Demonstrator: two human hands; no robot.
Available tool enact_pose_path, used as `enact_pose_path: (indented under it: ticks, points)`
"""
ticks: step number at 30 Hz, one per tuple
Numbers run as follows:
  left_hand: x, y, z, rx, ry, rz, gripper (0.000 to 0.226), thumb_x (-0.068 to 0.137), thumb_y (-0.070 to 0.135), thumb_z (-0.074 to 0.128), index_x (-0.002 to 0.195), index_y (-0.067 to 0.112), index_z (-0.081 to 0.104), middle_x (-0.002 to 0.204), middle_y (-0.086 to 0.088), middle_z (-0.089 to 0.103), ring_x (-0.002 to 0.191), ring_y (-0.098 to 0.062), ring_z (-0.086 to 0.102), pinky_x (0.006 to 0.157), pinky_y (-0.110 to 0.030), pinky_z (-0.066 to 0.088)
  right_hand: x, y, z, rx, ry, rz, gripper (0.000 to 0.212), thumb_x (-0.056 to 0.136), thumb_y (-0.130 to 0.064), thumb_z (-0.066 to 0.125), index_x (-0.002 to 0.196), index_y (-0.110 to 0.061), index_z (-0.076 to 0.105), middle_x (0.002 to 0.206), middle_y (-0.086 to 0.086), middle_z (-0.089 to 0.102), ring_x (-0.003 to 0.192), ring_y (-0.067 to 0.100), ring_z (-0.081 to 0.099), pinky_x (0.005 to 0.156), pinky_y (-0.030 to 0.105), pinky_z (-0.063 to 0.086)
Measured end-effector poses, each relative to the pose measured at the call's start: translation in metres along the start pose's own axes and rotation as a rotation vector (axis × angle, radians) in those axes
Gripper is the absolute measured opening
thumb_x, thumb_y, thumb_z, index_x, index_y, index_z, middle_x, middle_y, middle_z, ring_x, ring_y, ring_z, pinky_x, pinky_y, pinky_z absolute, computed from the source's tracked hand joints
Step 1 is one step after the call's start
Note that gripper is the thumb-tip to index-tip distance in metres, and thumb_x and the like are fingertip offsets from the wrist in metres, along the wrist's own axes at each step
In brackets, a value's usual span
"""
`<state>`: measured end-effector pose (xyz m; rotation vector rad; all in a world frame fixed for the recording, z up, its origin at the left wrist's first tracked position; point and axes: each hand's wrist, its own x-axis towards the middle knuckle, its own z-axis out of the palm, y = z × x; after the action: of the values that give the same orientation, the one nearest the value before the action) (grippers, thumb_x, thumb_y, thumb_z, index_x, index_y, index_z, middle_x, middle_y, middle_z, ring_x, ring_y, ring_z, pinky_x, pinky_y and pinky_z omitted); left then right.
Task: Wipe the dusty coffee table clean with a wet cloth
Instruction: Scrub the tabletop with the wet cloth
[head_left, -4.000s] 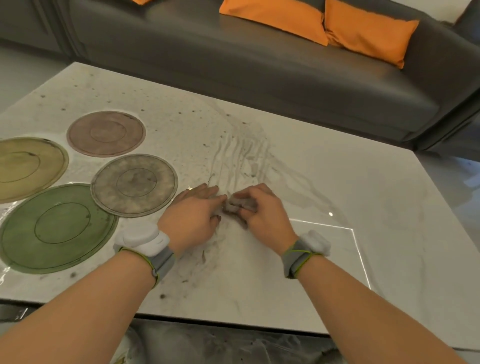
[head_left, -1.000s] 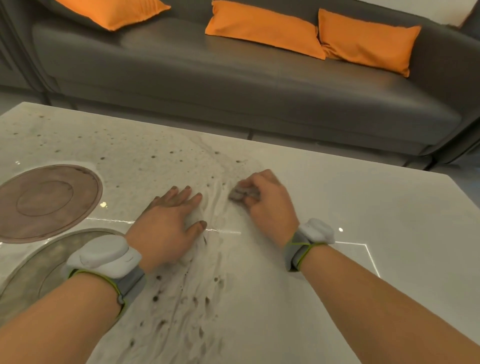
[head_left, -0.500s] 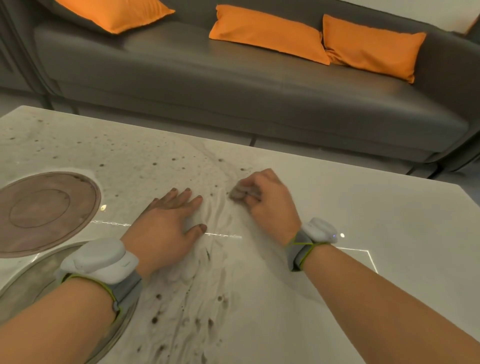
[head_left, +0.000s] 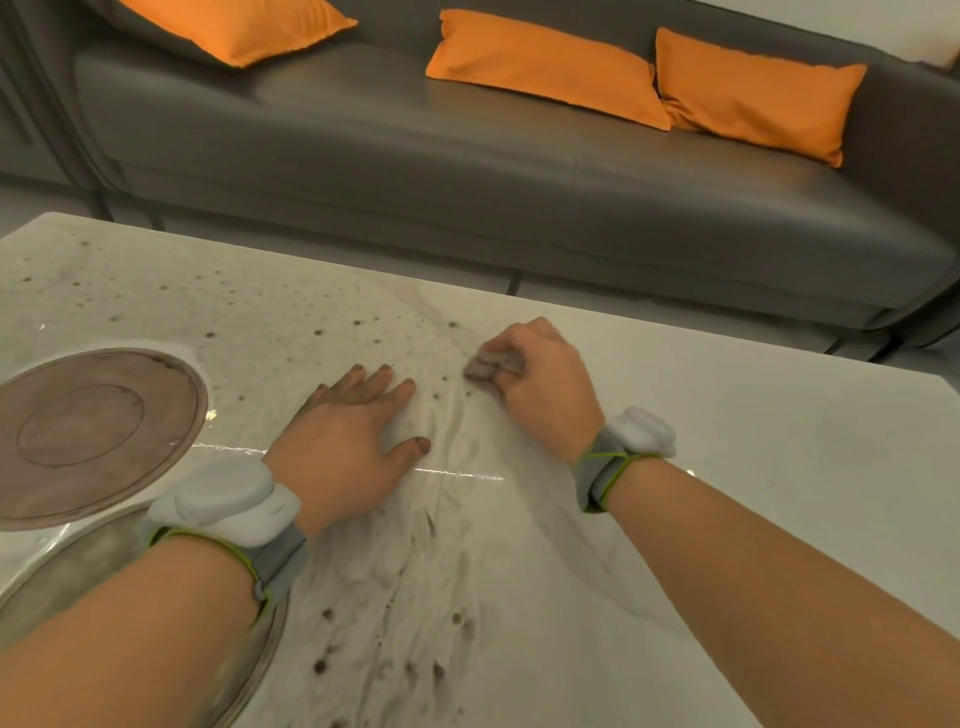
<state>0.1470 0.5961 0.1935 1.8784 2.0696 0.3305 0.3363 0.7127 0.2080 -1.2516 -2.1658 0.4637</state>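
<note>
Since half a second ago both hands have moved very little; the right hand (head_left: 545, 387) and its cloth (head_left: 488, 365) sit slightly further from the person on the bench (head_left: 753, 467). The right fingers are curled around the small grey cloth and press it on the surface. The left hand (head_left: 348, 441) lies flat just left of it, fingers straight and spread, tips dirty, holding nothing. Dark dust specks and wet streaks lie between and behind the two hands; right of the right fingers the surface looks clean. A brown plate (head_left: 98, 436) stands well left of the left fingers, and a grey plate (head_left: 78, 566) is partly hidden under the left forearm. Both wrists carry white bands. Beyond the fingertips stands a grey sofa (head_left: 467, 182) with orange cushions (head_left: 545, 67). No writing can be read.
</note>
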Motion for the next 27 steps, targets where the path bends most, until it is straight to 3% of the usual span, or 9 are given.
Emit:
enact_pose_path:
  ticks: [2, 4, 7, 9, 11, 16, 18, 24, 27]
  points:
    - [0.001, -0.001, 0.000, -0.001, 0.000, 0.000, 0.070, 0.089, 0.064, 0.037, 0.151, 0.040, 0.013, 0.160, 0.013, 0.003, 0.147, -0.009, -0.004, 0.118, -0.031, -0.002, 0.003, -0.003, -0.003, 0.077, -0.100, -0.037, 0.025, 0.075, -0.013, 0.073, 0.096, -0.025, 0.071, 0.099, -0.005, 0.060, 0.088, 0.008, 0.058, 0.080, 0.010, 0.042]
    - [0.002, -0.002, 0.000, 0.003, -0.001, 0.003, 0.071, 0.089, 0.065, 0.036, 0.151, 0.040, 0.012, 0.160, 0.014, 0.003, 0.147, -0.008, -0.005, 0.118, -0.031, -0.002, 0.014, 0.006, -0.012, 0.115, -0.032, 0.050, 0.024, 0.076, -0.013, 0.074, 0.097, -0.024, 0.072, 0.101, 0.000, 0.061, 0.090, 0.011, 0.058, 0.071, 0.002, 0.037]
    - [0.004, -0.002, 0.000, 0.003, 0.001, 0.001, 0.070, 0.089, 0.064, 0.036, 0.151, 0.040, 0.012, 0.160, 0.014, 0.002, 0.147, -0.008, -0.006, 0.118, -0.031, -0.003, 0.034, 0.030, -0.028, 0.062, 0.290, 0.361, 0.019, 0.080, -0.018, 0.072, 0.098, -0.021, 0.067, 0.108, 0.004, 0.055, 0.091, 0.020, 0.058, 0.070, 0.014, 0.035]
    - [0.008, -0.002, -0.001, 0.004, 0.006, -0.003, 0.070, 0.090, 0.063, 0.036, 0.151, 0.039, 0.012, 0.161, 0.013, 0.003, 0.147, -0.009, -0.005, 0.118, -0.032, -0.003, 0.041, 0.041, -0.030, -0.107, 0.326, 0.538, 0.018, 0.084, -0.019, 0.067, 0.101, -0.021, 0.063, 0.116, 0.007, 0.051, 0.096, 0.027, 0.059, 0.073, 0.021, 0.035]
    - [0.014, -0.002, -0.002, 0.012, 0.015, -0.005, 0.070, 0.090, 0.063, 0.036, 0.151, 0.039, 0.013, 0.161, 0.012, 0.003, 0.148, -0.010, -0.004, 0.118, -0.033, -0.002, 0.041, 0.041, -0.020, -0.190, 0.279, 0.454, 0.017, 0.085, -0.017, 0.063, 0.102, -0.019, 0.063, 0.115, 0.007, 0.052, 0.097, 0.028, 0.058, 0.076, 0.025, 0.037]
    - [0.020, -0.004, -0.003, 0.017, 0.009, -0.003, 0.071, 0.089, 0.066, 0.034, 0.151, 0.040, 0.011, 0.160, 0.014, 0.002, 0.147, -0.008, -0.006, 0.117, -0.031, -0.004, 0.034, 0.018, 0.002, -0.044, -0.032, -0.046, 0.025, 0.080, -0.011, 0.070, 0.101, -0.023, 0.068, 0.102, -0.005, 0.055, 0.092, 0.008, 0.053, 0.079, 0.010, 0.034]
    - [0.020, -0.004, -0.003, 0.009, 0.014, -0.003, 0.071, 0.089, 0.066, 0.034, 0.151, 0.041, 0.011, 0.160, 0.014, 0.002, 0.147, -0.008, -0.006, 0.117, -0.031, -0.005, 0.042, 0.022, -0.010, -0.007, -0.081, -0.024, 0.024, 0.078, -0.020, 0.075, 0.100, -0.028, 0.070, 0.100, -0.005, 0.057, 0.092, 0.009, 0.054, 0.080, 0.014, 0.036]
    - [0.018, -0.003, -0.001, 0.004, 0.034, 0.001, 0.071, 0.089, 0.065, 0.034, 0.151, 0.041, 0.011, 0.160, 0.014, 0.001, 0.147, -0.008, -0.006, 0.120, -0.033, -0.002, 0.064, 0.052, -0.017, -0.211, 0.303, 0.494, 0.023, 0.087, -0.021, 0.061, 0.110, -0.018, 0.062, 0.122, 0.007, 0.048, 0.099, 0.028, 0.059, 0.078, 0.021, 0.034]
    - [0.019, -0.003, 0.000, 0.007, 0.041, 0.004, 0.071, 0.088, 0.066, 0.033, 0.151, 0.040, 0.011, 0.160, 0.014, 0.001, 0.147, -0.009, -0.006, 0.120, -0.034, -0.001, 0.059, 0.032, 0.008, -0.222, 0.184, 0.214, 0.023, 0.085, -0.012, 0.058, 0.107, -0.017, 0.065, 0.117, 0.005, 0.051, 0.097, 0.025, 0.059, 0.076, 0.019, 0.034]
